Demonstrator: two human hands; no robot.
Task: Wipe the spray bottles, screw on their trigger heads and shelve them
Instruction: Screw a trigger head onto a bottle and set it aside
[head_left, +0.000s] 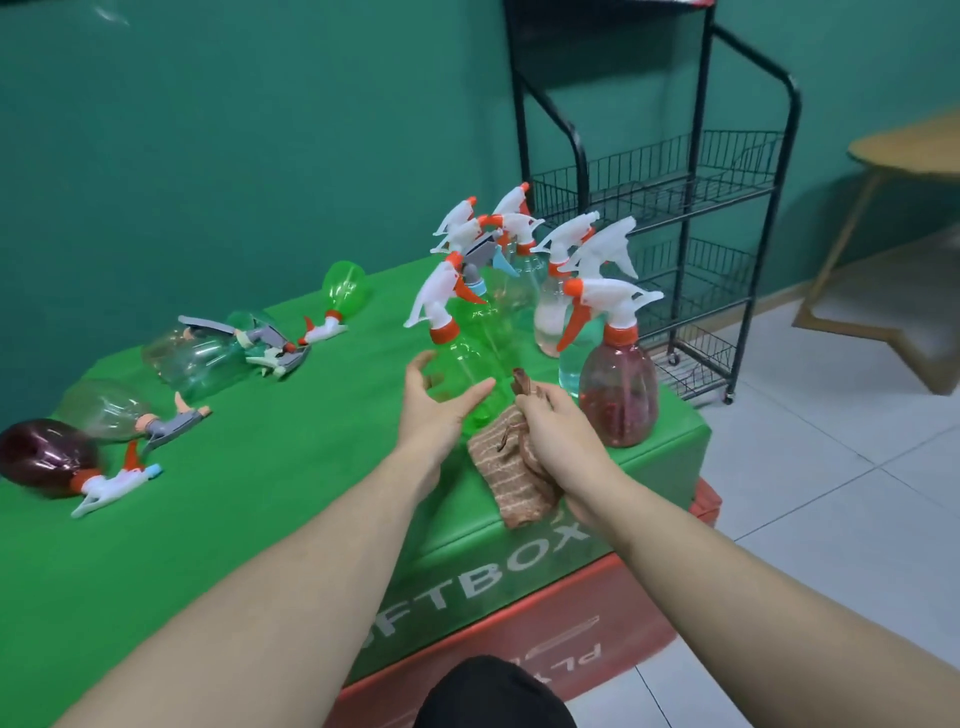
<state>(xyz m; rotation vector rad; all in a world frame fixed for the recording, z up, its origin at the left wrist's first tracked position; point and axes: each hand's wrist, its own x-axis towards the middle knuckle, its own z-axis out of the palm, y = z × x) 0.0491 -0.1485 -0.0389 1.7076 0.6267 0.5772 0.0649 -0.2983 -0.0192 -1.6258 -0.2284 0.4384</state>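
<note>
From the head view, the left hand (436, 410) is reaching to the clear green plastic spray bottle (467, 374) that stands upright on the green cloth desk (291, 467). Its grip is wide, with the thumb and fingers spread on either side of the bottle's belly, right by it, but I cannot tell if they touch it yet. The right hand (556, 441) is just beside the bottle, and its grip is curled tight around a brown striped cloth (514, 478) that hangs down to the desk. The green bottle already wears a white and orange trigger head (441, 301), so I think this is the wiping step, or the start of picking it up to put away. Next, the left hand needs to close on the bottle and hold it steady while the cloth rubs it. It should go gently, because more bottles stand close behind it, like the dark red plastic spray bottle (618, 389) to the right, and a bump could tip them. Both arms are stretched out forward over the desk, close together. On the left side of the desk, several bottles lie on their sides with loose trigger heads beside them, such as a dark red lying bottle (47, 457). The black wire shelf rack (691, 218) stands behind the desk and looks to hold no bottles yet, so much of the job is left.
</note>
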